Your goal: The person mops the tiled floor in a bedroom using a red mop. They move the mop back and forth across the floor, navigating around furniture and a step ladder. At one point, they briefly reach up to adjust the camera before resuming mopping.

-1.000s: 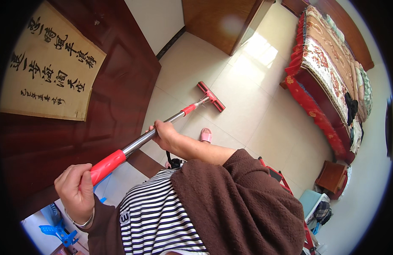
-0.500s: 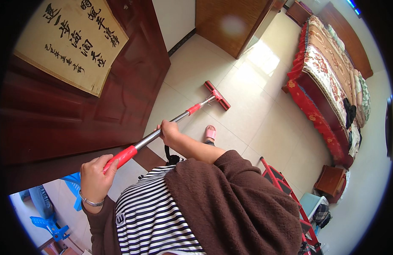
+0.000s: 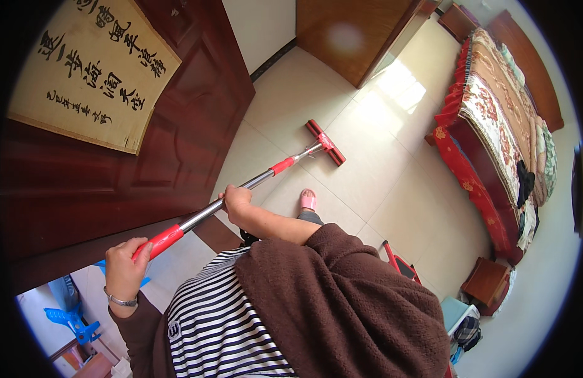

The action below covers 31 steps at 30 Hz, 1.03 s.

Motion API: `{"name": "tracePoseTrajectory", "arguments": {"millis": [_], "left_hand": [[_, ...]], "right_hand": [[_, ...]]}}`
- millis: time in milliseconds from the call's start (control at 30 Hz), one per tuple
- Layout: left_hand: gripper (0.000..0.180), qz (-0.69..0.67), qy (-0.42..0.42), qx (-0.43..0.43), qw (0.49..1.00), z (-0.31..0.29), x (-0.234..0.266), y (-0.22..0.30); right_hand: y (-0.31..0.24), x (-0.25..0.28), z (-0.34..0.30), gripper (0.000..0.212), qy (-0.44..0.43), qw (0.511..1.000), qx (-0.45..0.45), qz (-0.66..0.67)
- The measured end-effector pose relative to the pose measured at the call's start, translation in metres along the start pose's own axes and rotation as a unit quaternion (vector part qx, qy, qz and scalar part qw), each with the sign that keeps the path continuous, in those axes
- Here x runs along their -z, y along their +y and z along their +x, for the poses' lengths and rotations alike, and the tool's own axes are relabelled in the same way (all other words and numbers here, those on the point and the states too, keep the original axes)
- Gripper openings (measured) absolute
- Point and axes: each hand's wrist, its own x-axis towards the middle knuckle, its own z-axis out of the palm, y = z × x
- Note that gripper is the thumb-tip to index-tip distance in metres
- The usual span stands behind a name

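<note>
A sponge mop (image 3: 262, 179) with a silver pole and red grips slants across the view. My left hand (image 3: 122, 268), with a metal band at its wrist, is closed around the red end grip. Farther down the pole, my right hand (image 3: 236, 201) wraps around the bare metal. The red mop head (image 3: 326, 143) rests on the pale tiled floor (image 3: 392, 167), a little beyond my foot in a pink slipper (image 3: 308, 200).
On the left stands a dark red door (image 3: 190, 113) with a paper scroll (image 3: 96, 75) hung on it. A brown door (image 3: 348, 38) is ahead. A bed (image 3: 487, 132) lies to the right, a red-framed folding step (image 3: 402, 264) nearer me. Blue plastic (image 3: 74, 324) shows at lower left.
The mop handle and both my hands have shifted slightly left and down in the view. The mop head has barely moved across the floor. My slippered foot shows slightly farther left.
</note>
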Motion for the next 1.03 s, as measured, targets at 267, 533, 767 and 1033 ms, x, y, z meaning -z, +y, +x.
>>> {"name": "tracePoseTrajectory", "arguments": {"millis": [267,533,767,1033], "left_hand": [[0.014,-0.003,0.006,0.047,0.999,0.005,-0.001,0.006],[0.017,-0.019,0.01,0.031,0.999,-0.03,-0.029,-0.035],[0.019,-0.07,-0.045,0.029,0.996,-0.091,-0.025,-0.07],[0.018,-0.092,-0.076,-0.008,0.993,-0.061,-0.017,-0.062]], "right_hand": [[-0.007,-0.002,-0.007,0.025,0.003,1.0,-0.021,-0.019],[0.036,0.013,0.028,0.017,0.006,0.998,0.002,-0.068],[0.094,0.029,0.013,0.025,0.014,0.993,-0.009,-0.116],[0.079,0.021,0.017,0.017,-0.002,0.994,0.003,-0.106]]}}
